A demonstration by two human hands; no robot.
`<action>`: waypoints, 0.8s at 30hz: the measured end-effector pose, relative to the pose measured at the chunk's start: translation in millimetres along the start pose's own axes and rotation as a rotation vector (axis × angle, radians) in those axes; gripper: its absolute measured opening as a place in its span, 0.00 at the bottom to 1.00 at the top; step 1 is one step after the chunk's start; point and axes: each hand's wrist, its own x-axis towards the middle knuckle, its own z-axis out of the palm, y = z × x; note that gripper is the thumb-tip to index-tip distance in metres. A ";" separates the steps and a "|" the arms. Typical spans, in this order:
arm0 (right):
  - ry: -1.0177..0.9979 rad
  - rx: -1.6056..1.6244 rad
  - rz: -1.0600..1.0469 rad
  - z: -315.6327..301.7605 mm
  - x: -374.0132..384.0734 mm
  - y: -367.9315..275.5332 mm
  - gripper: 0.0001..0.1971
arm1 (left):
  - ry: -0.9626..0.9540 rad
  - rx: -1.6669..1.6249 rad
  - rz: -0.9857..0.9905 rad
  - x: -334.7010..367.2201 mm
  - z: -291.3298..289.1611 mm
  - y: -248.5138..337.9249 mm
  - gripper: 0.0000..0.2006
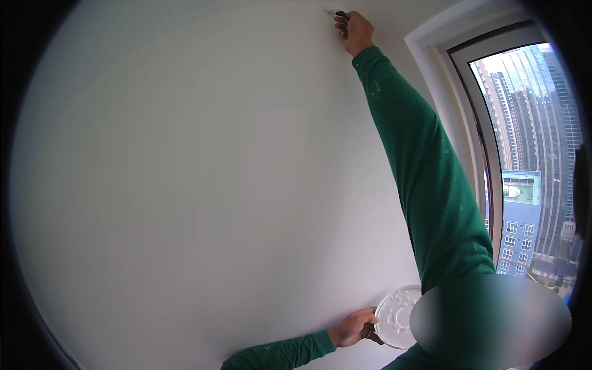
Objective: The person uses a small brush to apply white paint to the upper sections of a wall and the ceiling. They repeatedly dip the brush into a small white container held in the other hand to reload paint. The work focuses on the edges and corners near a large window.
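Observation:
High up near the top of the pale wall (203,160), my right hand (359,32) is closed round a small tool (341,14) with a dark handle and a whitish tip. The tip is at the wall's upper edge; it is too small to tell whether it is a brush or a putty knife. Low down, my left hand (353,327) grips the left rim of a round white bucket lid (394,320), thumb on its face and fingers behind. Whitish smears or raised shapes show on the lid. A blurred oval and my sleeve hide its right side.
To the right is a window (487,123) in a grey frame, set in a white recess (431,43). Tall buildings (530,111) and a lower blue one show through its glass. My right green sleeve (425,166) crosses in front of the wall beside it, with pale specks on it.

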 end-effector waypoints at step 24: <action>-0.052 -0.334 -0.252 3.7 17.7 -15.7 0.13 | 0.011 0.040 -0.001 1.5 -5.0 -2.1 0.23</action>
